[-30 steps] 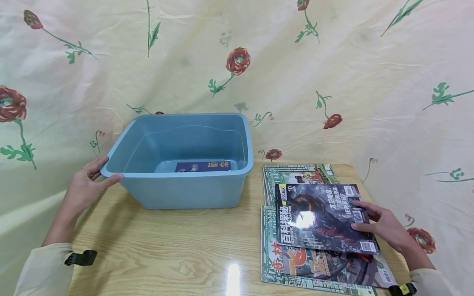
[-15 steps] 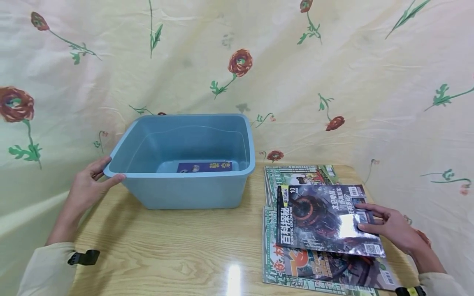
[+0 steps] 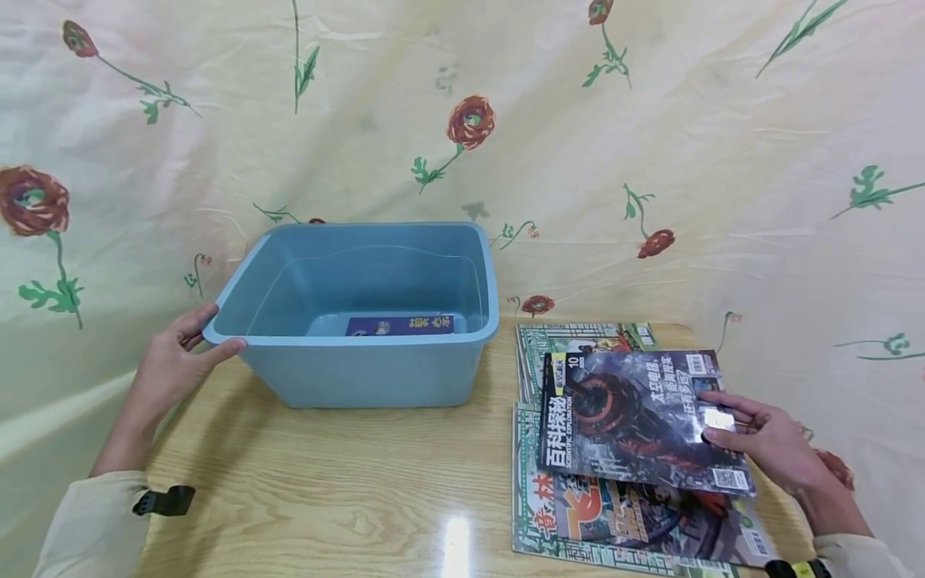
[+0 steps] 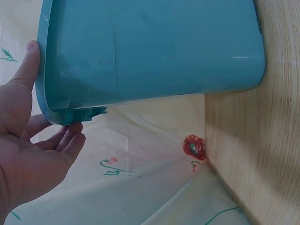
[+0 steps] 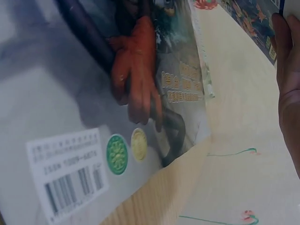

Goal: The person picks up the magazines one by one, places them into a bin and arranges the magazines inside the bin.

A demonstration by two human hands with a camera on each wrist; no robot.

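Left hand [image 3: 168, 371] grips the near-left corner of the blue tub [image 3: 376, 373]: thumb over the rim, fingers [image 4: 65, 140] curled under the lip, as the left wrist view shows. The tub sits on the wooden counter [image 3: 347, 474], left of centre, against the floral cloth backdrop [image 3: 650, 144]. One purple booklet [image 3: 400, 325] lies flat on the tub floor, at the near side.

Right hand [image 3: 769, 441] pinches the right edge of the dark magazine [image 3: 636, 421], thumb on the cover, fingers beneath it. That magazine's right side is tilted up off the stack; its left edge rests on the magazines below. It is on the right side of the counter, well apart from the tub.

Under it: a colourful magazine [image 3: 614, 522] nearest the front edge, and a green-bordered magazine [image 3: 571, 337] farther back, partly covered. Both lie flat on the counter.

Right wrist view shows only a close cover with a barcode [image 5: 70, 185] and counter edge; the grip itself is barely visible there.
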